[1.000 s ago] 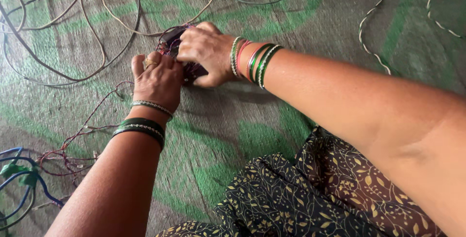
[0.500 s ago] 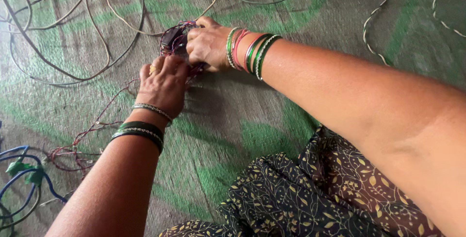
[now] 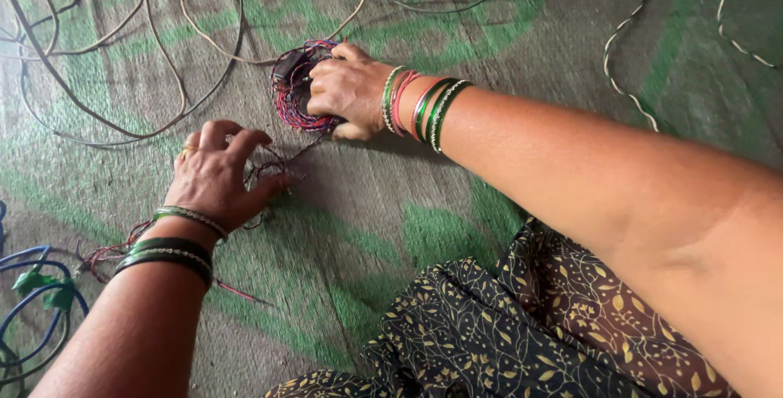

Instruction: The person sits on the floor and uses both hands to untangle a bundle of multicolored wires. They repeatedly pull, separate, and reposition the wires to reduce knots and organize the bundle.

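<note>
On the green mat [image 3: 367,227], our left hand [image 3: 216,174] rests with fingers curled over loose thin wires [image 3: 269,171]. Farther right, our right hand [image 3: 347,88] is clamped on a red-and-purple wire coil [image 3: 295,92] lying on the mat.

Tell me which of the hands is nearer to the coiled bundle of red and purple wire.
Right. The right hand rests on the coiled bundle, gripping its side. The left hand lies apart, lower left on the mat, over loose thin wires.

2 hands [image 3: 216,174], 1 wire coil [image 3: 292,92]
</note>
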